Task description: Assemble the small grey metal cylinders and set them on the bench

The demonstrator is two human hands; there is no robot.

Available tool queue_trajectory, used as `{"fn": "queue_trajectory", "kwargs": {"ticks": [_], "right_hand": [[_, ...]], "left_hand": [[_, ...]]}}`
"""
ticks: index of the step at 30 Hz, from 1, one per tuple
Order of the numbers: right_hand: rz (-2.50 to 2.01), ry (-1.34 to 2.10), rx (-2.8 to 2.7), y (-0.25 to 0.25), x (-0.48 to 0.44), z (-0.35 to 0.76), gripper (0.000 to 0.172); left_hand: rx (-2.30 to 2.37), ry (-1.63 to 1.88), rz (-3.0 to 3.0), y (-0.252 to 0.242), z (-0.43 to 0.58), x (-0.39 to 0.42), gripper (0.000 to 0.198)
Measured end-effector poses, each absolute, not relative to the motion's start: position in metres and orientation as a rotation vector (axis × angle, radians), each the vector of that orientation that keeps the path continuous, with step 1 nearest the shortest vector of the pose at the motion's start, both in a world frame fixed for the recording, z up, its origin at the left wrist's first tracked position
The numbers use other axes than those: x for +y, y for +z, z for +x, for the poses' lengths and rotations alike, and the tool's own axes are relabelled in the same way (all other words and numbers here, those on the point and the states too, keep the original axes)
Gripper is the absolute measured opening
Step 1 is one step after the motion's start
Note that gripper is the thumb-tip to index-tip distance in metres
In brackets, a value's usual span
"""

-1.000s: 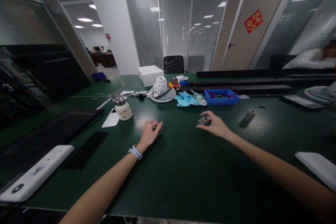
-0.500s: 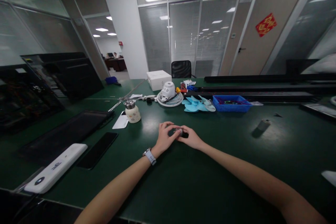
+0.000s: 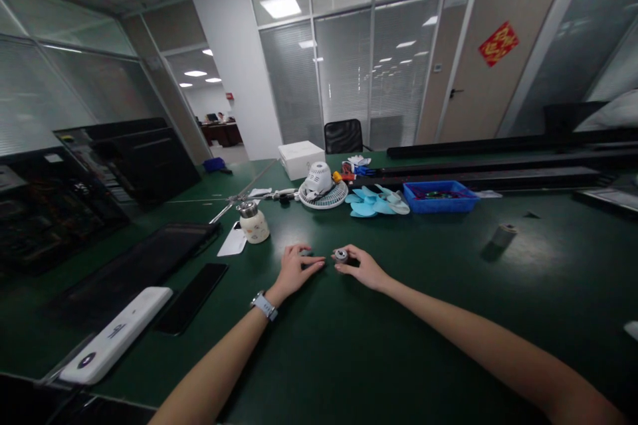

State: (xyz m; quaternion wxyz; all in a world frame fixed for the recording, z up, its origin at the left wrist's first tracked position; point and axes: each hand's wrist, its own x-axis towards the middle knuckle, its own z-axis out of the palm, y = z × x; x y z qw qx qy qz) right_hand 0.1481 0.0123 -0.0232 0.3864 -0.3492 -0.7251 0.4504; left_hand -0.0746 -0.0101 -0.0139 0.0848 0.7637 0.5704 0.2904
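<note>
The right hand [image 3: 366, 268] pinches a small metal cylinder [image 3: 341, 257] at the middle of the worktop [image 3: 349, 352], axis seemingly upright. Just left, the left hand [image 3: 290, 272] curls loosely; whether it grips anything, I cannot tell.

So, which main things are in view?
Round metallic piece: one, grey, centre
Short metallic cylinder: one, grey, right
Plastic fan blades: several, blue and pale, centre
Rectangular plastic tray: one, blue, beside blades
Round slatted fan part: one, white, centre
Square box: one, white, back
Metal-lidded bottle: one, cream, left
Phone-shaped slab: one, black, left
Long rounded case: one, white, left
Mesh chair: one, black, background
Flat table: one, green, foreground
Left hand: one, bare, centre
Right hand: one, bare, gripping piece
</note>
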Motion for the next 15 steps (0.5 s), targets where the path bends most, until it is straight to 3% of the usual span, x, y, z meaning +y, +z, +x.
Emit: {"fn": "queue_trajectory", "kwargs": {"ticks": [6, 11, 15], "right_hand": [[-0.902, 0.973, -1.891, -0.02, 0.007, 0.147, 0.045], [-0.92, 0.939, -1.896, -0.009, 0.005, 0.158, 0.037], [-1.066, 0.853, -1.895, -0.005, 0.009, 0.213, 0.041]], "left_hand": [[1.753, 0.877, 2.266, -0.021, -0.076, -0.007, 0.037], [1.791, 1.066, 2.046, -0.016, -0.079, -0.004, 0.039], [1.772, 1.047, 1.999, -0.011, -0.076, -0.007, 0.037]]}}
